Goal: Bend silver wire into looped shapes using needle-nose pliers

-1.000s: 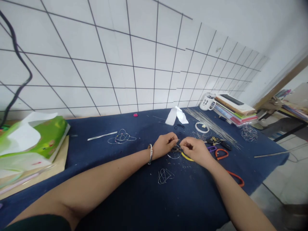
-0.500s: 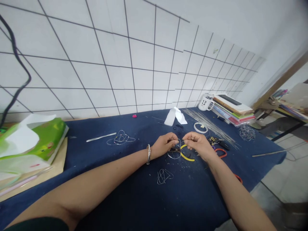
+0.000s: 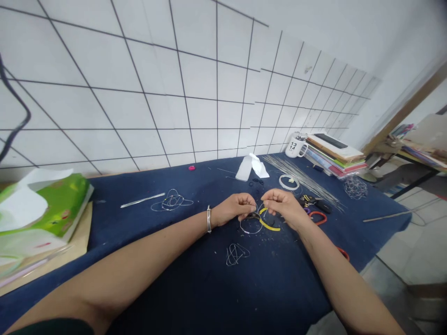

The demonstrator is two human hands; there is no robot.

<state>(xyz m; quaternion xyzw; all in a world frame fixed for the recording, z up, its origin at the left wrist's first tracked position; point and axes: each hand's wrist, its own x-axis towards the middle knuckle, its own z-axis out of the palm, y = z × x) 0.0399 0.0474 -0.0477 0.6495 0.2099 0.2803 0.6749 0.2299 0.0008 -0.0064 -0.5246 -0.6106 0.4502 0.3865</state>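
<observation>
A thin silvery wire loop [image 3: 250, 232] hangs between my hands over the dark blue cloth. My left hand [image 3: 238, 206], with a bangle at the wrist, pinches the wire near its upper end. Close by on the right, my right hand [image 3: 282, 204] is closed on a strand of the same wire between thumb and forefinger. Just beneath them lie pliers with yellow handles [image 3: 270, 226], partly hidden by the fingers and loop. Toward me on the cloth rests a loose tangle of wire [image 3: 236, 254].
Another wire tangle [image 3: 172, 201] and short straight rods [image 3: 143, 200] lie left. Behind my hands are white paper [image 3: 258, 166], a wire coil [image 3: 289, 182] and long straight wires [image 3: 303, 181]. Red-handled scissors [image 3: 318, 217], a mug [image 3: 295, 147] and stacked books [image 3: 337, 156] stand right; a green tissue pack [image 3: 75, 197] sits far left.
My right hand has turned slightly and drawn a wire strand along. The loop hangs a little lower and wider below my left fingers. The whole view has shifted slightly.
</observation>
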